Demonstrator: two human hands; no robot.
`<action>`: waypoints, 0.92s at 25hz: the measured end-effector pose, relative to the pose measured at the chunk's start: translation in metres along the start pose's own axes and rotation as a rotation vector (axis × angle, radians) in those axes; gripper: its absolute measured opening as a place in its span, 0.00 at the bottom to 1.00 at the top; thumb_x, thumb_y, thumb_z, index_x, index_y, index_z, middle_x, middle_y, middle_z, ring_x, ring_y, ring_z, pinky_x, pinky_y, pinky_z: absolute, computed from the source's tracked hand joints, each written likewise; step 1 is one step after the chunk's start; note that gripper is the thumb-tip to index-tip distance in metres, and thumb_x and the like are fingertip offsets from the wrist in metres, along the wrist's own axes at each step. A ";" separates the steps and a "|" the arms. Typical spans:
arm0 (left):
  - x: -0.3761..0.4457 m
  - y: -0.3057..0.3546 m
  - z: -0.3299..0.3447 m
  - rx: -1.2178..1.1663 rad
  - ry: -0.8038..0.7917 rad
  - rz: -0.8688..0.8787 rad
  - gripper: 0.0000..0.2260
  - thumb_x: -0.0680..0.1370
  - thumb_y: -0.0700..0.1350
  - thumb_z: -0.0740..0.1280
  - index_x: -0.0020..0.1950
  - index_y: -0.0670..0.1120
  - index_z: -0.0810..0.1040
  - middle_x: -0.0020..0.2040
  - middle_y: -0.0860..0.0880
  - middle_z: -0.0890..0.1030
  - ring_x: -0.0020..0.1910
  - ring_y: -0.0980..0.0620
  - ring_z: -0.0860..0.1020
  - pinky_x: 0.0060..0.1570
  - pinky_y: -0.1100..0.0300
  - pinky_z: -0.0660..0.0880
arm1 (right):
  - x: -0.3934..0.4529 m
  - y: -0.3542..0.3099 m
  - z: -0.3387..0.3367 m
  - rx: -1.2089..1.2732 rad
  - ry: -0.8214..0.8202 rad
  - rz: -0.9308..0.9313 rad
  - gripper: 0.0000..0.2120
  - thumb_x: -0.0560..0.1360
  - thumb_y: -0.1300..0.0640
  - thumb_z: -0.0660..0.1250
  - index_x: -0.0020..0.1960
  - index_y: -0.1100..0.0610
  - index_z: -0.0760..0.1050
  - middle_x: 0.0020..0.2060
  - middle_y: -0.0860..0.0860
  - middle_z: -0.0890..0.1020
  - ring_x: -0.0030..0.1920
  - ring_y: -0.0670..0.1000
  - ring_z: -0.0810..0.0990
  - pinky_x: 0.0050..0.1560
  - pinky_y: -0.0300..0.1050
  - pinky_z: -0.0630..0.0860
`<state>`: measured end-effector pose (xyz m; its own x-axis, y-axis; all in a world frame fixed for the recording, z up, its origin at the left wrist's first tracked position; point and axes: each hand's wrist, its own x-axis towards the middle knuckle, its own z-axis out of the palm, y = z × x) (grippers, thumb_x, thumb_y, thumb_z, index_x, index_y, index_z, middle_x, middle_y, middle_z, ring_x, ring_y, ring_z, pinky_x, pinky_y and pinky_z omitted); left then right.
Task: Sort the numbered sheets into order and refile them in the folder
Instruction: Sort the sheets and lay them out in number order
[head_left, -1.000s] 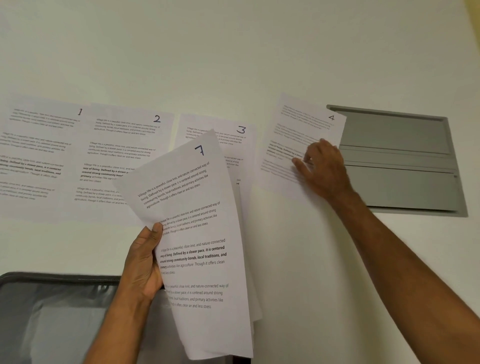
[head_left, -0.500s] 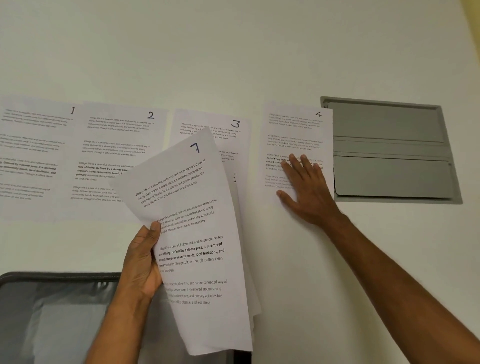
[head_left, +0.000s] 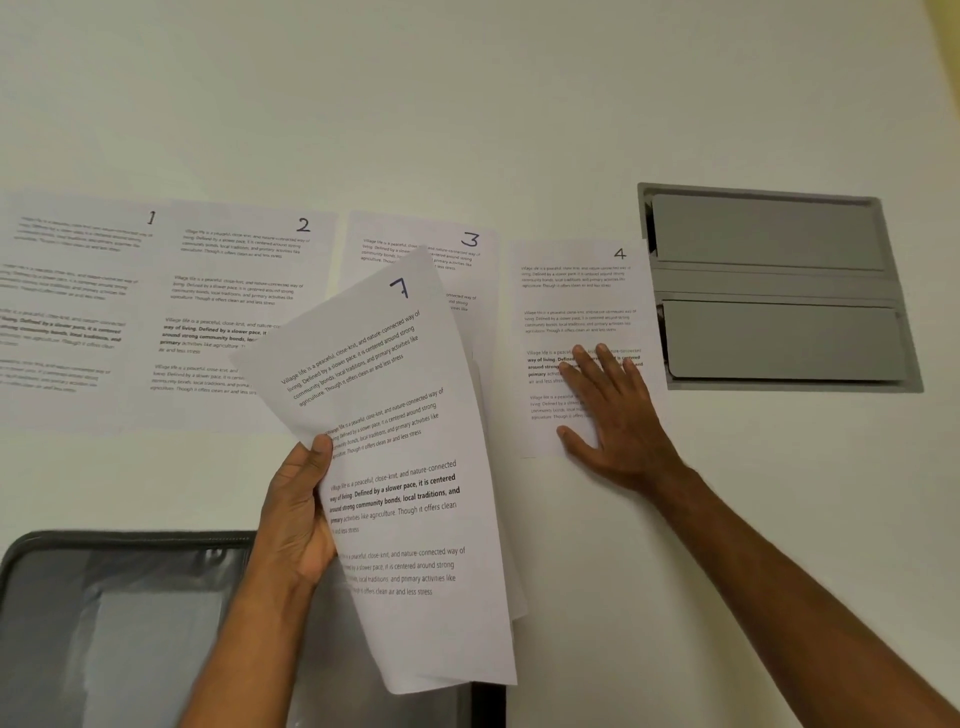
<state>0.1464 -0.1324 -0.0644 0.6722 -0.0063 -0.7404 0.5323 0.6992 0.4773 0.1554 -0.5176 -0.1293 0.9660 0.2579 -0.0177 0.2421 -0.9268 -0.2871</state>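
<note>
Left hand (head_left: 296, 514): thumb and fingers clamp a small stack of sheets (head_left: 410, 483), page 7 on top (tilted above the table).
Right hand (head_left: 615, 410): fingers straight and spread, pressing flat on sheet 4 (head_left: 576, 296).
Table (head_left: 467, 104): white; sheets 1 (head_left: 67, 306), 2 (head_left: 234, 296) and 3 (head_left: 415, 239) lie in a row.
Folder (head_left: 114, 623): grey, at the near left edge.
Recessed grey panel (head_left: 774, 286): just right of sheet 4.

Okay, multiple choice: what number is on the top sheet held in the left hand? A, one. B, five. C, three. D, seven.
D: the top sheet of the stack that the left hand holds has a handwritten 7 in its upper corner.
</note>
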 end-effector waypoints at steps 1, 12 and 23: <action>0.000 -0.001 -0.001 -0.006 -0.009 0.001 0.21 0.79 0.42 0.66 0.73 0.42 0.76 0.68 0.42 0.81 0.68 0.43 0.79 0.64 0.41 0.76 | 0.000 -0.002 0.000 0.010 -0.010 0.008 0.37 0.79 0.39 0.62 0.83 0.53 0.58 0.84 0.51 0.56 0.84 0.57 0.51 0.80 0.66 0.52; -0.049 -0.017 -0.007 -0.186 -0.168 -0.132 0.39 0.65 0.49 0.86 0.73 0.45 0.76 0.66 0.44 0.81 0.60 0.45 0.82 0.56 0.44 0.83 | -0.047 -0.181 -0.039 1.001 0.298 0.697 0.11 0.82 0.52 0.68 0.63 0.48 0.75 0.55 0.49 0.80 0.47 0.48 0.82 0.42 0.46 0.82; -0.139 -0.088 -0.021 0.051 -0.229 -0.108 0.19 0.78 0.44 0.71 0.68 0.43 0.80 0.68 0.40 0.81 0.63 0.42 0.82 0.57 0.44 0.83 | -0.164 -0.194 -0.144 1.524 0.045 0.752 0.17 0.84 0.51 0.63 0.72 0.42 0.73 0.58 0.52 0.87 0.55 0.52 0.86 0.55 0.50 0.80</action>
<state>-0.0049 -0.1781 -0.0132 0.7058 -0.2446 -0.6649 0.6288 0.6485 0.4289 -0.0372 -0.4195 0.0668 0.8266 -0.1157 -0.5508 -0.5103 0.2588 -0.8201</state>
